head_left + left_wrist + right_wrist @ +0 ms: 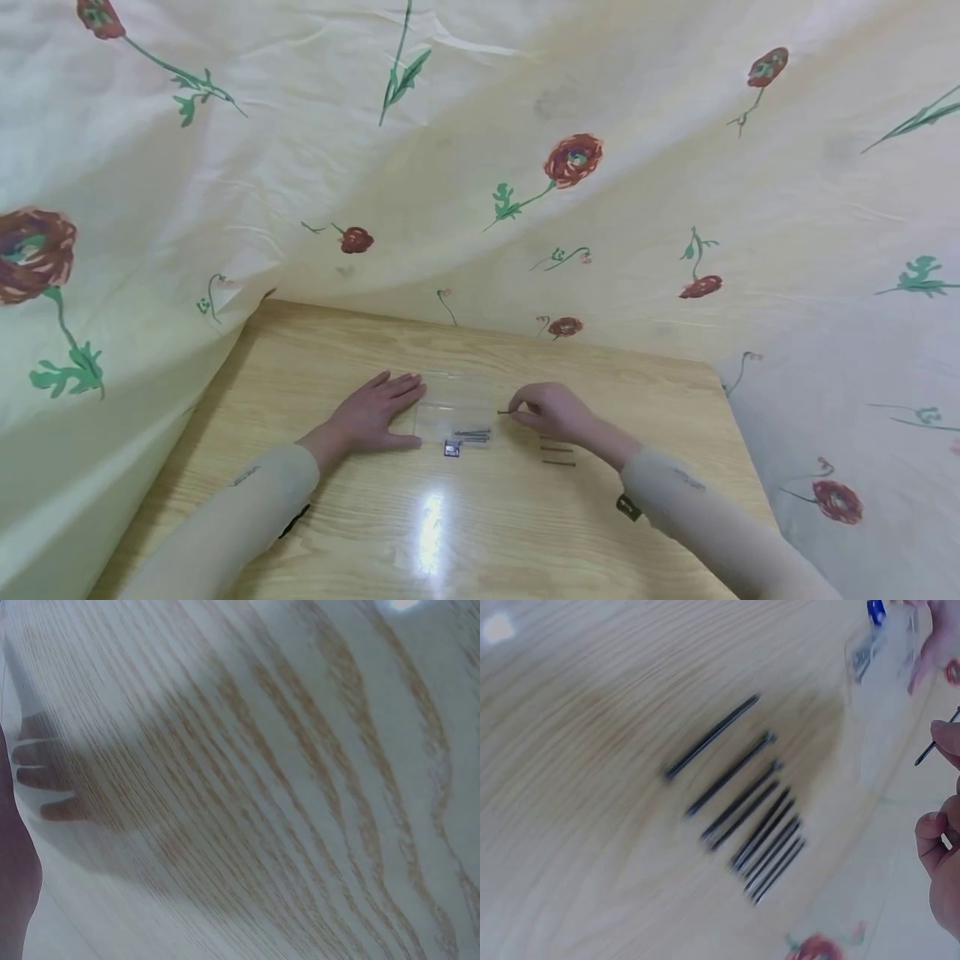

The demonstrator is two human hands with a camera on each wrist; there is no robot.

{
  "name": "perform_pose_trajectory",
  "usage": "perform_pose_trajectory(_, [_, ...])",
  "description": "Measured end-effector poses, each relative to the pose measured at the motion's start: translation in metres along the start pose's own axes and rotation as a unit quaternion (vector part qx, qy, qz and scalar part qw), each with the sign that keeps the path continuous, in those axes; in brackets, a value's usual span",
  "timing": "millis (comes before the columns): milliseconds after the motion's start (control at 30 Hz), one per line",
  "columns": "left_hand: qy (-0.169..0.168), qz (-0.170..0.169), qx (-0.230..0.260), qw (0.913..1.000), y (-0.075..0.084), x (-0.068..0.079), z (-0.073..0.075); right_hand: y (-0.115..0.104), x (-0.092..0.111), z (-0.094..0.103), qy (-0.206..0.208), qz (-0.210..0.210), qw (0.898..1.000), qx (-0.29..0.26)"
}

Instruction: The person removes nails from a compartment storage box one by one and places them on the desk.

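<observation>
In the head view my right hand (553, 412) pinches a thin dark nail (502, 412) between thumb and fingertips, just right of a clear plastic box (453, 390). The right wrist view shows this nail (925, 754) sticking out past the thumb. My left hand (377, 413) lies with spread, straight fingers along the box's left edge. Several nails (472, 435) lie in the front right part of the box, beside a small blue-edged label (452, 448). A row of nails (731, 774) lies on the table, partly hidden under my right forearm in the head view.
The wooden table (360, 517) has a bright light reflection in front of the box. A cream flowered cloth (450, 275) hangs behind the table and along both sides. In the left wrist view, mostly wood grain (262, 787) and a hand's shadow show.
</observation>
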State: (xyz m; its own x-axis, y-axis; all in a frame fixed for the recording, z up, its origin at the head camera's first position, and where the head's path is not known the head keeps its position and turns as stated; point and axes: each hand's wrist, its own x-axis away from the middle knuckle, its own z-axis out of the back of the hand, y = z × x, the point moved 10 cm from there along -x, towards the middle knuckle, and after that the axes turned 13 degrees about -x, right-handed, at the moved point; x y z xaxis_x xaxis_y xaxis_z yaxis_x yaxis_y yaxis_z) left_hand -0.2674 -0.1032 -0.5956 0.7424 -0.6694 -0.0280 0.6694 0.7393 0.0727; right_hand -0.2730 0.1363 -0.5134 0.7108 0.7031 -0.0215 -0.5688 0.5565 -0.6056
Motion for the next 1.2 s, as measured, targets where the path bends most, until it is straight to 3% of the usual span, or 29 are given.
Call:
perform_pose_trajectory(200, [-0.002,-0.002,-0.001,1.0,0.001,0.0,0.001,0.021,0.038,0.024,0.037,-0.039,0.998,0.017])
perform_pose_trajectory(433, [0.002,-0.004,-0.001,1.0,0.001,0.001,0.002,0.039,0.078,0.034,0.052,-0.1,0.993,0.02])
perform_pose_trajectory(800, [-0.004,-0.004,-0.001,1.0,-0.002,-0.002,-0.005,0.036,0.105,0.025,0.081,-0.087,0.993,0.007])
perform_pose_trajectory(1000, [0.004,-0.007,-0.002,1.0,-0.001,-0.001,-0.001,0.028,0.11,0.008,0.087,-0.051,0.995,-0.004])
perform_pose_trajectory(1200, [0.004,-0.005,0.004,1.0,-0.001,-0.001,0.0,0.028,0.114,-0.013,0.063,-0.064,0.996,0.011])
